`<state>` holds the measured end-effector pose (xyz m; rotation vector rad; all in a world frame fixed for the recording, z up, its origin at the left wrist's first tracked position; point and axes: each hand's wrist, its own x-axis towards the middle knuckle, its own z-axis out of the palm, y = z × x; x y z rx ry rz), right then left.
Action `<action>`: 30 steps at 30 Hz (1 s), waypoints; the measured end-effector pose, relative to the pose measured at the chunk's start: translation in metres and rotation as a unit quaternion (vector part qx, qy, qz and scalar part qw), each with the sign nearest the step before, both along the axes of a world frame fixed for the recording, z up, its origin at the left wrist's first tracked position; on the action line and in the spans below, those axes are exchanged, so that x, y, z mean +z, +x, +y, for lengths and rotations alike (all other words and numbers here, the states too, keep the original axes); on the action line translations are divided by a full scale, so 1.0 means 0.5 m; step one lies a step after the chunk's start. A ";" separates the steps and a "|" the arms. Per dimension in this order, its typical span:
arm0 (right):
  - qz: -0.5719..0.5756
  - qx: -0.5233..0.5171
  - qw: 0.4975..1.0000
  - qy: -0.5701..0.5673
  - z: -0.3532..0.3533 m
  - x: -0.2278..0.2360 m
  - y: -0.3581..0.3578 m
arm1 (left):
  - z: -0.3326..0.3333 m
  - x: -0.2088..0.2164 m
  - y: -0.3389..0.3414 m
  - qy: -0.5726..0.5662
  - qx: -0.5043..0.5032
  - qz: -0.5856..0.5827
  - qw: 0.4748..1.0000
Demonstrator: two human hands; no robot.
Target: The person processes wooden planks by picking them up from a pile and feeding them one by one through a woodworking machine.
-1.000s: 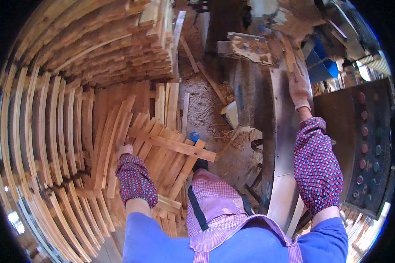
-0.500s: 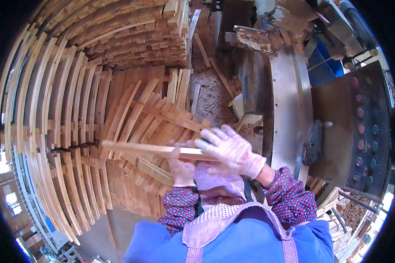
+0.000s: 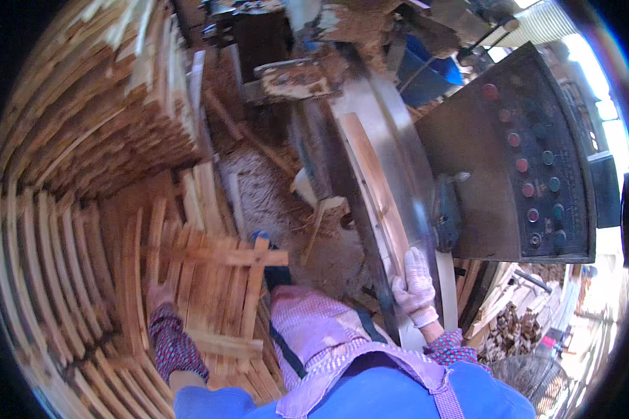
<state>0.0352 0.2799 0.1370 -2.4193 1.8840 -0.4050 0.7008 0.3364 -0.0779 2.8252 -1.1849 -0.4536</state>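
Observation:
My right hand (image 3: 417,292), in a pale glove, grips the near end of a wooden strip (image 3: 374,188), with the thumb on one side and the fingers on the other. The strip lies lengthwise on the long metal bed (image 3: 407,167) of a machine. My left hand (image 3: 161,295) reaches out at the left, beside upright wooden strips (image 3: 141,279) near a stack. It is blurred, and I cannot tell whether it touches or holds one. Below it and to its right lie loose wooden strips (image 3: 220,307) with crosspieces over them.
Tall stacks of strips (image 3: 105,119) fill the far left. A dark control panel (image 3: 517,167) with coloured buttons stands right of the bed. Sawdust and offcuts cover the floor (image 3: 258,188). A blue bin (image 3: 426,70) stands at the back; scrap wood (image 3: 517,321) is piled at the right.
The strip has gone from in front of me to the metal bed on the right, with my right hand at its end. My left hand has let go and moved left. The view has turned right.

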 end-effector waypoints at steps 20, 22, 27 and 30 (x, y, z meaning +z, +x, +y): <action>-0.466 0.212 0.754 0.412 -0.126 0.026 0.351 | -0.134 0.354 -0.547 -0.245 -0.009 0.626 0.740; -0.443 0.157 0.821 0.325 0.001 0.013 0.371 | -0.149 0.396 -0.630 -0.213 -0.111 0.595 0.767; -0.334 -0.047 0.920 0.199 0.082 0.116 0.226 | -0.117 0.390 -0.455 -0.213 -0.195 0.339 0.895; -0.186 -0.156 0.964 0.108 0.151 0.060 0.091 | -0.076 0.282 -0.206 -0.094 -0.073 0.030 0.992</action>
